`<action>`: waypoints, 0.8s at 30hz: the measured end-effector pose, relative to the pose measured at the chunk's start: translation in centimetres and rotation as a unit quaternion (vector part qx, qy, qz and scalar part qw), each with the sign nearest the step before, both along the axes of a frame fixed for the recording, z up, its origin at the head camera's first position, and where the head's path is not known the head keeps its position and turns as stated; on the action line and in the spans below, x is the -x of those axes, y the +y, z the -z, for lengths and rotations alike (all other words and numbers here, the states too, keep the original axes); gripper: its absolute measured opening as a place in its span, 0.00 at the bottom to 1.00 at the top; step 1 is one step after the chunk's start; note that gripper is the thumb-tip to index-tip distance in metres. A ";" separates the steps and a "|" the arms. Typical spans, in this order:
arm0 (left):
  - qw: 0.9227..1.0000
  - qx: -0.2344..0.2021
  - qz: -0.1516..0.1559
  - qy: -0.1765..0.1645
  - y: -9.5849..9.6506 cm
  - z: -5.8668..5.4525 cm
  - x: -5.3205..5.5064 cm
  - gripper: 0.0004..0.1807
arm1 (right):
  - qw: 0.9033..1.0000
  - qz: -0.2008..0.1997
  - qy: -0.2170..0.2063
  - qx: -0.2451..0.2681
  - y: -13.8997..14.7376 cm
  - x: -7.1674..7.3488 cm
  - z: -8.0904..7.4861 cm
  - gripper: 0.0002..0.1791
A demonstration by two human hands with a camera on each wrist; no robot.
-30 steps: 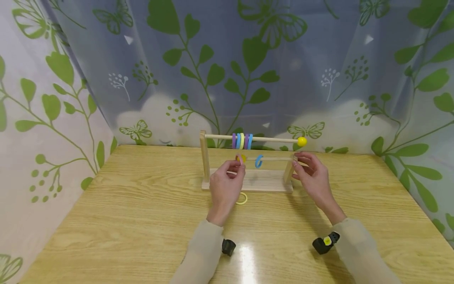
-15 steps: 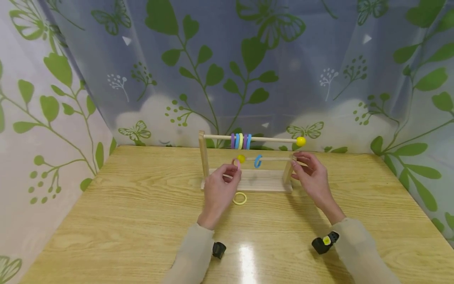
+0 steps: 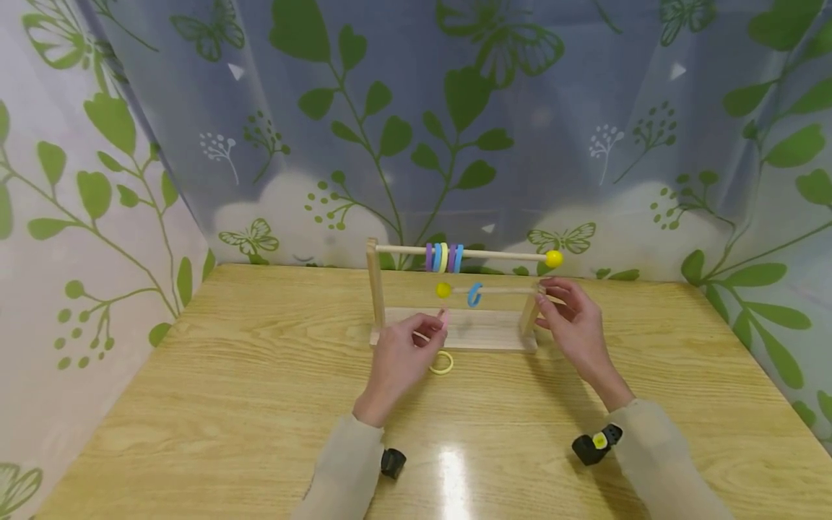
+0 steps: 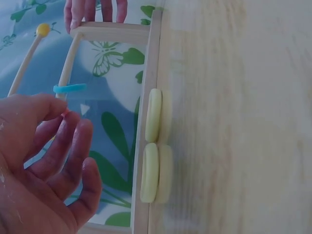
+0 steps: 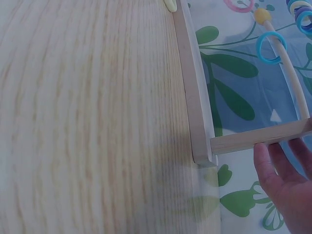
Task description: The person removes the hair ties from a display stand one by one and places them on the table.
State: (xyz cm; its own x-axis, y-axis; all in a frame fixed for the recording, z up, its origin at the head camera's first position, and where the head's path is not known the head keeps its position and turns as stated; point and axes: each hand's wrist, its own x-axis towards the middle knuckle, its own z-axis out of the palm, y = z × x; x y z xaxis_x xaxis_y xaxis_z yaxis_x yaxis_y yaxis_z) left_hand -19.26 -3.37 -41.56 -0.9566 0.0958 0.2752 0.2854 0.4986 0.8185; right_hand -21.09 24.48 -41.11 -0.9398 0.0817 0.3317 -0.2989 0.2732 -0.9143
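My left hand (image 3: pixel 404 361) pinches a pink ring (image 3: pixel 444 318) between thumb and fingertips, in front of and below the yellow ball (image 3: pixel 443 289) that ends the lower rod. On that rod hangs a light blue ring (image 3: pixel 471 296). My right hand (image 3: pixel 575 325) grips the top of the short right post (image 5: pixel 258 140) of the wooden stand (image 3: pixel 487 339). Purple, blue and yellow rings (image 3: pixel 444 258) hang together on the upper rod (image 3: pixel 507 256). Two yellow rings lie by the stand's base in the left wrist view, the nearer ring (image 4: pixel 150 173) beside the farther ring (image 4: pixel 154 115).
The stand is on a wood-grain table (image 3: pixel 227 404), close to its back edge. Another yellow ball (image 3: pixel 554 258) caps the upper rod at the right. A leaf-patterned curtain (image 3: pixel 416 144) hangs behind the table.
My left hand has drawn the pink ring from around the lower rod's yellow ball, off to its left and then down toward the base. The right hand stays on the post.
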 end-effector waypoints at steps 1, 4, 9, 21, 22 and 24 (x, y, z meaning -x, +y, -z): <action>1.000 0.006 0.005 -0.003 0.0 0.1 -0.1 0.09 | 1.000 0.000 0.000 -0.001 0.0 0.0 0.0 0.21; 0.999 0.023 0.019 -0.013 0.2 0.2 -0.2 0.08 | 1.000 -0.002 0.002 -0.001 0.0 0.0 0.0 0.20; 0.998 0.040 0.040 -0.031 0.5 0.4 -0.2 0.09 | 1.000 -0.002 0.005 0.000 0.1 -0.1 0.0 0.21; 0.995 0.055 0.065 -0.058 1.3 0.8 -0.4 0.07 | 1.000 -0.004 0.007 0.001 0.1 -0.1 0.0 0.20; 0.994 0.059 0.067 -0.063 1.4 0.9 -0.4 0.07 | 1.000 -0.004 0.007 0.001 0.1 -0.1 0.0 0.20; 0.993 0.066 0.073 -0.069 1.5 0.9 -0.5 0.08 | 1.000 -0.004 0.007 0.001 0.1 -0.1 0.0 0.20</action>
State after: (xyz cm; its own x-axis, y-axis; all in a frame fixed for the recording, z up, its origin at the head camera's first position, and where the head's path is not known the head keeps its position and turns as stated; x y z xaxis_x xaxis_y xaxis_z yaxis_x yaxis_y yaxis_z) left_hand -18.81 -1.82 -42.46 -0.9574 0.2634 0.1179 0.2524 0.5661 0.7848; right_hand -21.00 24.58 -41.11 -0.9357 0.0756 0.3447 -0.3137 0.2691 -0.9106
